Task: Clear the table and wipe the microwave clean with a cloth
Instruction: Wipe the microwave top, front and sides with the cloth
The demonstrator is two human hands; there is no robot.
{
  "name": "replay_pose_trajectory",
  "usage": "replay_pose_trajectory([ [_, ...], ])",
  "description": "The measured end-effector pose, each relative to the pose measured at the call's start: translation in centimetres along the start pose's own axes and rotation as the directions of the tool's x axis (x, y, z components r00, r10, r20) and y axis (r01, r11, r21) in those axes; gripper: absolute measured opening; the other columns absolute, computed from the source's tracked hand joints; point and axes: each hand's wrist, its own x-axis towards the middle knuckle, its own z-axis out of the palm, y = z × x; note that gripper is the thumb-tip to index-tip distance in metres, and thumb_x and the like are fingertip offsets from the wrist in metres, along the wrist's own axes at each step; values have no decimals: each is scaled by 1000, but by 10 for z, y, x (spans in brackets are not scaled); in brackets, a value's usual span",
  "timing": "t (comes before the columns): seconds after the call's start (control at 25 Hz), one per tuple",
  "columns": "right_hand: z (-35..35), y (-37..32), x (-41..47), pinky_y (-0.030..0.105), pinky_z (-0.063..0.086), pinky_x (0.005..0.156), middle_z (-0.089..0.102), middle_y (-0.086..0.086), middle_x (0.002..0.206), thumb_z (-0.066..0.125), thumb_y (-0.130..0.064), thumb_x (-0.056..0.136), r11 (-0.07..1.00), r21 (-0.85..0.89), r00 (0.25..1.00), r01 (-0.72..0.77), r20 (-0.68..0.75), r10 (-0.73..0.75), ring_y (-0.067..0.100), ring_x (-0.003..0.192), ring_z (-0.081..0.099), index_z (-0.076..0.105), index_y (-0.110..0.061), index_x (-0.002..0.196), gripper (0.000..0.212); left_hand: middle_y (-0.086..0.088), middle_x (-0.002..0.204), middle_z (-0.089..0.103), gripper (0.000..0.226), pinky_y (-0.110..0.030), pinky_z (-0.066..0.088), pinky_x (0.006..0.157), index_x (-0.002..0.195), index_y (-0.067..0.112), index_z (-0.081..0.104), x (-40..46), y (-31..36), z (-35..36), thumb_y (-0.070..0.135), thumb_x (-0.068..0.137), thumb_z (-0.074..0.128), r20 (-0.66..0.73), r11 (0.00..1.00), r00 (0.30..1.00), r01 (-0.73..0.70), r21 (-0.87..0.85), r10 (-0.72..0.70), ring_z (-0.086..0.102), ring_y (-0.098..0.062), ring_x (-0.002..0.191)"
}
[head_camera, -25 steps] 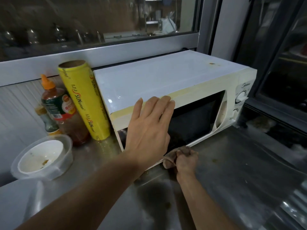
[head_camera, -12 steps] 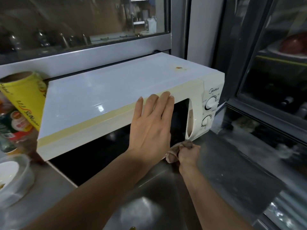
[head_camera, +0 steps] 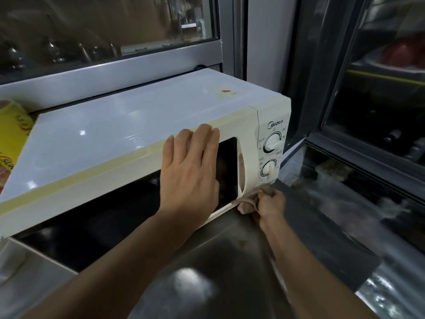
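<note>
Rightward along the microwave [head_camera: 147, 134] base, the right hand [head_camera: 269, 203] has carried its cloth [head_camera: 247, 202], clenched, beneath the dials; left hand [head_camera: 190, 171] flat, bracing the door. Firm, even pressure should keep the wipe clean

Glossy white microwave [head_camera: 128, 125], brushed-metal table [head_camera: 218, 272], soft cloth [head_camera: 247, 201]

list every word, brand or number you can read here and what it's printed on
"Midea": on the microwave control panel, above the upper dial.
"SUN", cut off by the frame edge: on the yellow roll at the left.
Small markings around the upper dial and the lower dial: too small to read.
Red mark on the sticker on the microwave's top: too blurred to read.
</note>
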Motion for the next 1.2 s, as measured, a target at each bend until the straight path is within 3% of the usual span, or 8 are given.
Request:
replay_pose_trajectory([
  [0.2,-10,-28,32,42,55,80,57,14,94,42,9,83,994,-79,992,78,-94,-85,33,95,62,50,-4,105,27,-12,134,48,69,-42,28,98,131,4,47,-1,0,1,14,63,56,-21,1000,1000,12,-8,-12,35,-32,114],
  [0.36,-21,-50,24,21,47,53,53,3,89,43,10,88,978,-77,980,193,-43,-197,16,75,55,40,-8,116,33,-11,134,49,68,-44,29,99,131,4,48,0,2,-1,13,63,55,-6,999,999,34,-1,-34,36,-32,113],
  [0.4,-24,-54,18,19,46,52,54,2,89,44,10,89,972,-72,974,225,-22,-227,15,74,54,39,-10,115,33,-11,134,49,68,-44,28,99,131,5,48,1,2,-2,13,63,55,6,999,999,38,9,-38,36,-31,113],
  [0.6,-47,-65,-13,38,48,92,56,8,105,53,5,86,939,-128,948,319,41,-317,23,97,56,39,-20,105,34,-7,138,47,75,-46,23,106,135,10,42,-3,5,-18,13,63,60,88,998,994,65,14,-66,37,-29,119],
  [0.88,-51,-62,-96,25,43,83,58,4,109,60,4,82,859,-251,891,446,213,-401,20,99,57,49,-17,118,44,-5,138,49,71,-45,19,105,129,12,48,-23,-9,-62,10,59,65,123,993,986,110,43,-114,39,-29,122],
  [1.04,-26,-43,-129,29,34,107,45,-2,123,57,5,83,747,-313,808,587,290,-513,15,117,48,49,-14,130,51,-5,137,49,69,-47,21,104,126,13,50,-32,-28,-73,12,58,65,118,991,985,120,57,-126,39,-30,122],
  [1.2,-6,-28,-152,15,28,103,40,5,129,51,9,84,718,-322,784,618,318,-532,18,120,46,48,-10,133,53,-7,136,50,69,-51,28,103,122,13,52,-38,-41,-75,11,55,66,92,997,993,77,20,-78,39,-30,121],
])
